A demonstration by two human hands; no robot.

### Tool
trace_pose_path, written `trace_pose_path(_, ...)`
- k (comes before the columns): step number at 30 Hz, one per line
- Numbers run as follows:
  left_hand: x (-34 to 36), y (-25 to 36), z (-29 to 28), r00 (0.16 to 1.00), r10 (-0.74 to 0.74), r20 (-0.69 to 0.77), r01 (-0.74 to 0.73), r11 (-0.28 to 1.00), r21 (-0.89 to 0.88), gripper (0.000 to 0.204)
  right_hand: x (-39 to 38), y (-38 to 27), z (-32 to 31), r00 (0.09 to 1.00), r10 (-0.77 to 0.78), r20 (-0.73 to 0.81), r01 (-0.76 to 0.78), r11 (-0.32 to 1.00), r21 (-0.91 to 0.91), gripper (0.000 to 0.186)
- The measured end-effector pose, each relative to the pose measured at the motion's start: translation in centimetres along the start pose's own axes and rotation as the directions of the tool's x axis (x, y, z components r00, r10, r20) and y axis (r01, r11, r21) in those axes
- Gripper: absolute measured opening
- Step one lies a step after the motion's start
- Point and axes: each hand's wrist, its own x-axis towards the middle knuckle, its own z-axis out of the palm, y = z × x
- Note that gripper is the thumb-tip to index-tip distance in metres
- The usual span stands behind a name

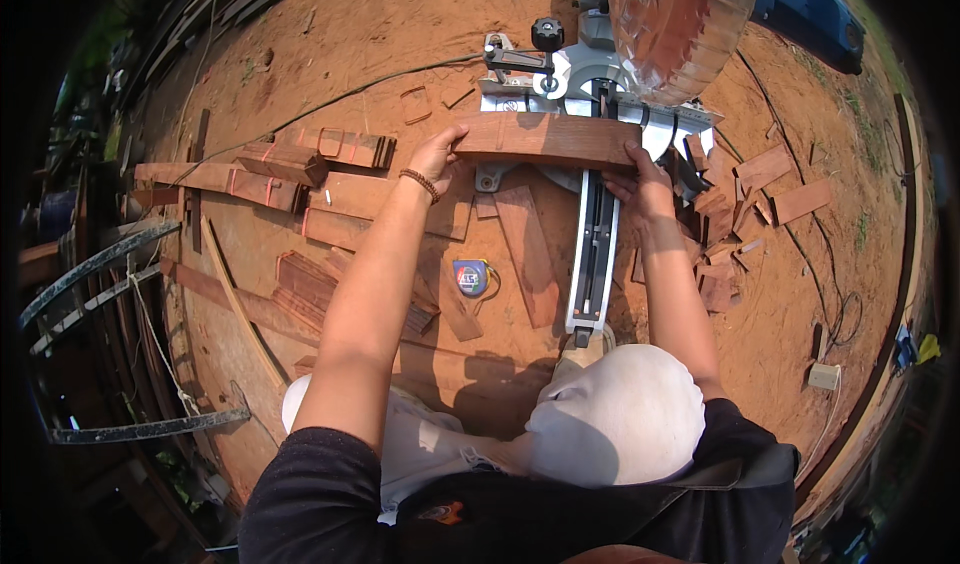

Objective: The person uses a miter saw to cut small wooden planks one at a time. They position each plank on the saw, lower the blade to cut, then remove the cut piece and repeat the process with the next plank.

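Outdoors, red-brown sawdust covers a broad plywood work floor (400, 24) strewn with timber. A grey metal mitre saw (590, 94) with a clear blade guard stands at the far side, its long rail reaching back toward the person. No containers show here; loose short reddish wood offcuts (745, 199) lie scattered to the saw's right, and bundled reddish-brown planks (250, 179) are stacked to the left. A small round blue tape measure (471, 277) lies on the floor between the forearms.

The left hand (437, 152), a beaded bracelet at its wrist, curls its fingers over the left end of a reddish-brown flat wooden board (548, 141). The right hand (640, 186) clasps the board's right end from below. The board lies crosswise on the saw's table against the fence, level, smooth, darker toward its right half.
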Motion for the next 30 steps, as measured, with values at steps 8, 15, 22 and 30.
trace_pose_path(8,1.7,1.3,1.0,0.998,-0.012,-0.065,0.007,0.996,-0.088,0.025,3.1,-4.6,-0.8,0.990,0.134,0.050,-0.082,0.817,-0.571,0.073)
trace_pose_path(15,2.5,1.1,0.9,1.000,0.011,0.005,-0.010,0.994,-0.108,0.033,4.1,-7.0,-0.2,0.984,0.125,0.127,0.043,0.523,-0.851,0.081)
trace_pose_path(22,2.9,0.6,1.0,0.996,0.063,-0.065,-0.071,0.989,-0.128,0.033,4.9,-8.1,0.5,0.975,0.198,0.102,0.025,0.357,-0.934,0.088)
trace_pose_path(30,2.9,1.0,1.7,0.994,0.067,-0.082,-0.076,0.991,-0.114,0.032,5.5,-8.5,0.7,0.975,0.187,0.117,0.059,0.287,-0.956,0.087)
